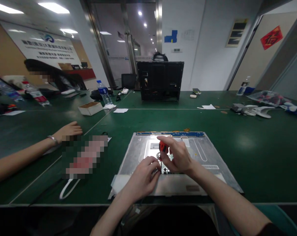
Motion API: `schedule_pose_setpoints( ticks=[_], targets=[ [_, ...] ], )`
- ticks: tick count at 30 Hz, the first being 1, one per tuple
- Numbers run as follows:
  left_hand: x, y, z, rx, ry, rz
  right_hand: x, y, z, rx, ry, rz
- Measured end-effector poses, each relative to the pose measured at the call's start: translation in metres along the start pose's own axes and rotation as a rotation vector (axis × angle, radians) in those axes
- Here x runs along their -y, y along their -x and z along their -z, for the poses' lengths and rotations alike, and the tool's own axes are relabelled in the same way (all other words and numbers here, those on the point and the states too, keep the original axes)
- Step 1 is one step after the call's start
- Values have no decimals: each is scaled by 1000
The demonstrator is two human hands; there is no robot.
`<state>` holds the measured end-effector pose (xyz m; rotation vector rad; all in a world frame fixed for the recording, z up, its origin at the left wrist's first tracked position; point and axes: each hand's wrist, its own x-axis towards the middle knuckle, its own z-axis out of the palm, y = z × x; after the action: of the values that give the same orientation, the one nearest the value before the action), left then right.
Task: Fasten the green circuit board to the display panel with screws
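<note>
A flat silver metal panel [207, 160] with a blue strip along its far edge lies on the green table [261, 154] in front of me. My right hand [179, 157] grips a red-handled screwdriver [163, 146] held upright over the panel's middle. My left hand [144, 177] pinches the screwdriver's lower shaft near the tip, fingers resting on the panel. The tip itself is hidden by my fingers.
Another person's forearm and hand [67, 130] rest on the table at left. Farther back stand a black monitor shell [160, 81], a water bottle [104, 91] and a small cardboard box [90, 108]. White plastic parts [259, 111] and bags lie at right.
</note>
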<state>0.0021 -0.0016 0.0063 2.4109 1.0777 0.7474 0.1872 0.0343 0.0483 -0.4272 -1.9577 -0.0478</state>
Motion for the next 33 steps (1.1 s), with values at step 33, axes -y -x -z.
schedule_pose_setpoints(
  ticks=[33],
  targets=[
    [-8,-2,6,-33,-56,-86,-2,0,1,-52,90,-29]
  ],
)
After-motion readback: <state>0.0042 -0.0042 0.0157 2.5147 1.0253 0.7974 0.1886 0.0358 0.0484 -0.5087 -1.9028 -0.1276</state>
